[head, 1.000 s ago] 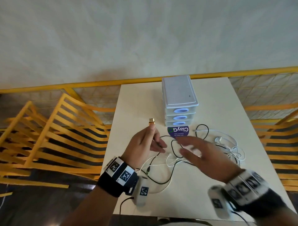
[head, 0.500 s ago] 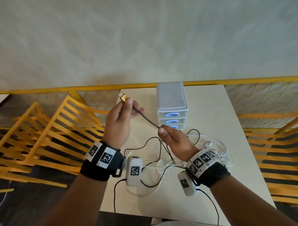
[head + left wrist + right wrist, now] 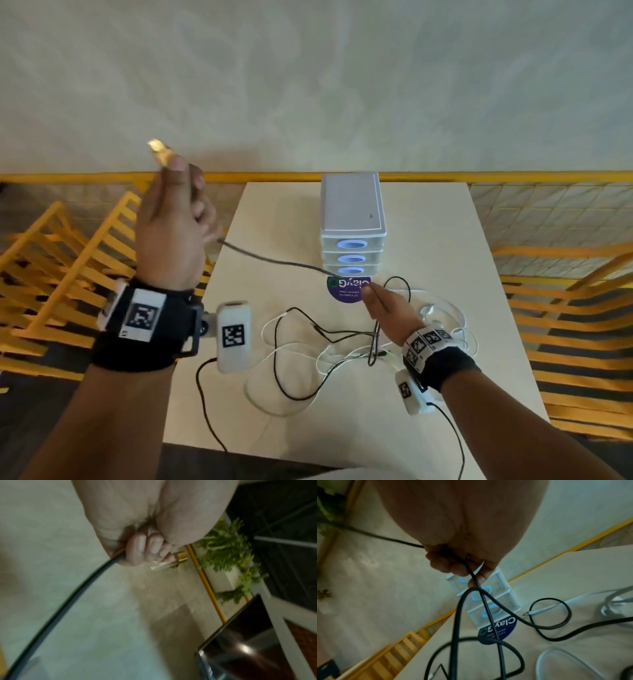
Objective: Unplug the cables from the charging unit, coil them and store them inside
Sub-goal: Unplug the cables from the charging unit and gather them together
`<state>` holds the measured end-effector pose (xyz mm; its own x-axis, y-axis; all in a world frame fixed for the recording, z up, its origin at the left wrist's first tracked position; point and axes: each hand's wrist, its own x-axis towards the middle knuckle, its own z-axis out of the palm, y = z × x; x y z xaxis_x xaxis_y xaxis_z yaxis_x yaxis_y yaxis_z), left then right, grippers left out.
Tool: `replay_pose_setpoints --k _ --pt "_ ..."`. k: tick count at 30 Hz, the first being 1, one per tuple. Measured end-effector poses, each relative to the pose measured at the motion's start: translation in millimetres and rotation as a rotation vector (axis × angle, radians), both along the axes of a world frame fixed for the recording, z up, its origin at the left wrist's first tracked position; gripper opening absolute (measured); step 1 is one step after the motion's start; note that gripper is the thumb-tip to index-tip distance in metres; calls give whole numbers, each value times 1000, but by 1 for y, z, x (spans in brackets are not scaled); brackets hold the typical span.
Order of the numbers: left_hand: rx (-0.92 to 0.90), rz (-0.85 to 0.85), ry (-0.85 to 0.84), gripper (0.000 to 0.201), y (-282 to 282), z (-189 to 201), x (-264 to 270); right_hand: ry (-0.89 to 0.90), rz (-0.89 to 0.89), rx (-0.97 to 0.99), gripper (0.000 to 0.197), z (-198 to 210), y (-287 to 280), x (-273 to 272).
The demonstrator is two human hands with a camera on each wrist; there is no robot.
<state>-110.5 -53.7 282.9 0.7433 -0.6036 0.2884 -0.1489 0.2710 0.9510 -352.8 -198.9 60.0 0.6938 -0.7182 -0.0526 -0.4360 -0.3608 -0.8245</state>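
My left hand (image 3: 171,219) is raised at the table's left and grips the gold plug end (image 3: 159,150) of a black cable (image 3: 274,262); its curled fingers (image 3: 145,547) and the plug (image 3: 179,557) show in the left wrist view. The cable stretches taut down to my right hand (image 3: 387,305), which pinches it just before the white three-drawer unit (image 3: 351,212). In the right wrist view the black cable (image 3: 477,582) runs through my fingers (image 3: 447,563) in front of the drawers (image 3: 488,595). The rest of the black cable and white cables (image 3: 291,404) lie tangled on the table (image 3: 445,240).
A round purple sticker (image 3: 347,291) lies on the table before the drawer unit. Yellow slatted chairs (image 3: 68,260) stand left and right (image 3: 575,308). A yellow rail (image 3: 274,176) runs behind the table. A potted green plant (image 3: 228,555) appears in the left wrist view.
My left hand has risen up and leftward with the gold plug, drawing the black cable taut. My right hand, which took hold of the cable, has slid down it toward the table.
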Motion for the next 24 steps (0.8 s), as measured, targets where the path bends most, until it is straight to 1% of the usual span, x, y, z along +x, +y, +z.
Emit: replay_pose_setpoints --k 2,3,5,7,10,12,13,16,17,21,22,24 --pt "183 -11 -116 32 -2 -23 -4 4 -20 6 54 4 -4 5" --pt "273 -40 -245 32 -3 -36 -8 -5 -21 4 50 10 -5 9" --pt "416 -129 -567 32 -7 -67 -14 -42 -4 2 43 27 -1 19" --pt "477 -202 -761 32 -12 -91 -20 -95 35 -1 37 44 8 32" --pt "518 -287 -934 35 -21 -115 -28 -156 99 -29 33 59 22 51" --pt "544 -253 -1070 37 -24 -125 -27 -160 114 -21 38 66 27 59" --pt "550 -230 -1108 38 -25 -127 -23 -152 109 -17 40 68 28 61" --pt "482 -181 -1147 38 -27 -119 -7 -182 72 -33 35 75 32 63" --pt "455 -159 -1134 37 -29 -112 0 -195 47 -34 35 73 32 62" --pt "359 -18 -938 31 -37 -77 44 -168 -64 -28 43 50 30 51" --pt "343 -9 -915 30 -39 -70 53 -158 -75 -20 45 45 30 48" --pt "357 -11 -903 34 -40 -66 63 -144 -58 -12 48 41 30 47"
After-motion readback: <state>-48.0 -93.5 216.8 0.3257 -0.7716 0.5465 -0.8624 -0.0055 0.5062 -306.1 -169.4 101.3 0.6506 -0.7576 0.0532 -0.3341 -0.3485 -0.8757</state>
